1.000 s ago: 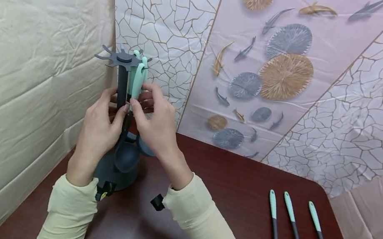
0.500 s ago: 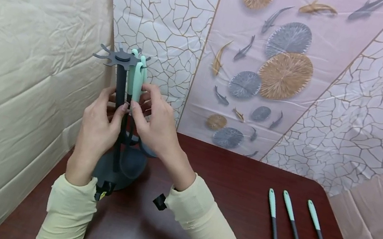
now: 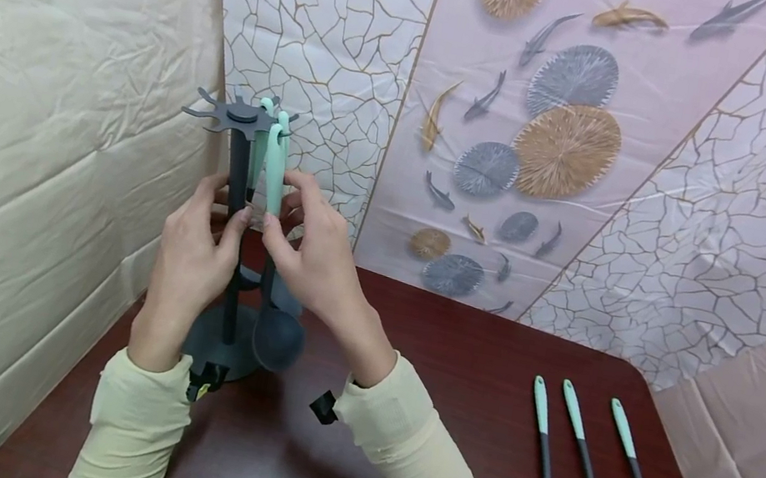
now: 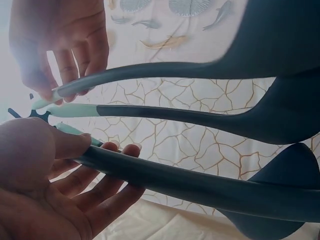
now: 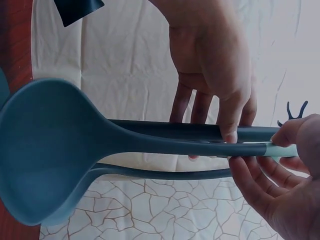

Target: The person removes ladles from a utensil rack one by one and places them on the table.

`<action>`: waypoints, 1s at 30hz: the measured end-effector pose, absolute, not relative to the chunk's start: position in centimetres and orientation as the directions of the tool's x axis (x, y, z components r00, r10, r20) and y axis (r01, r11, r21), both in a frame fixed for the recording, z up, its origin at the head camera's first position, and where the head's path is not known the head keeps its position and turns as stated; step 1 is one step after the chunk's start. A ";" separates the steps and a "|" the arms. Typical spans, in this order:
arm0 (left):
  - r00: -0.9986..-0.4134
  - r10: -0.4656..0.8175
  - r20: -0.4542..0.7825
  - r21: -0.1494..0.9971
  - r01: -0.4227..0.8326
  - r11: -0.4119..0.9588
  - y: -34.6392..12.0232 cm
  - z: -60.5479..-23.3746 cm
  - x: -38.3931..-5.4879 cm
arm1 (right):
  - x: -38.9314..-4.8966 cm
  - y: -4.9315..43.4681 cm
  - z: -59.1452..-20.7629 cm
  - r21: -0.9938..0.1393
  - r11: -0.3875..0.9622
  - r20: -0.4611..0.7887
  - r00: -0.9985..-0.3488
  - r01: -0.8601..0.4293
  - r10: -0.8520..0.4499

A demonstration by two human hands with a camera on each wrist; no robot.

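A dark utensil stand [image 3: 239, 173] with a hooked top rises at the left of the table. My left hand [image 3: 190, 266] grips its post, thumb in front and fingers curled behind, as the left wrist view shows. My right hand [image 3: 318, 241] pinches a ladle [image 3: 278, 338] low on its mint handle, where it meets the dark shaft. The top of that handle is at a hook. Its round bowl [image 5: 45, 150] faces the right wrist camera, to the right of the post. Two more mint-handled utensils [image 4: 170, 114] hang behind; their heads are partly hidden.
Several hooks on the far left of the stand's top [image 3: 242, 114] carry nothing. Three mint-handled ladles [image 3: 577, 441] lie side by side on the dark red table [image 3: 450, 385] at the right. Cream cloth [image 3: 66, 135] hangs close on the left; a patterned cloth [image 3: 326, 35] hangs behind.
The held ladle's bowl has swung to the right, from in front of the post to beside it. My right hand has shifted slightly downward with it; my left hand has stayed on the post.
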State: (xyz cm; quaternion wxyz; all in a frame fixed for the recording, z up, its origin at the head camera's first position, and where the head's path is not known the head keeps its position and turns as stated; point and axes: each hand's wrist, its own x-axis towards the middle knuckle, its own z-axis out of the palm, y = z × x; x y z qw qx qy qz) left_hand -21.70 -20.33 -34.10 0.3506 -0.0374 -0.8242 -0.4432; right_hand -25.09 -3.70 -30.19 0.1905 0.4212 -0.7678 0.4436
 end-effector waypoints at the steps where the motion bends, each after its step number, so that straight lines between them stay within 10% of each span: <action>1: -0.752 -0.250 0.610 0.705 0.372 0.603 -20.3 -34.1 -21.6 | -25.1 -3.7 -30.2 -0.521 0.250 0.667 -0.572 -0.816 -0.478; 30: -0.759 -0.258 0.598 0.712 0.355 0.606 -20.3 -34.0 -21.6 | -24.8 -2.8 -30.1 -0.525 0.254 0.694 -0.581 -0.812 -0.424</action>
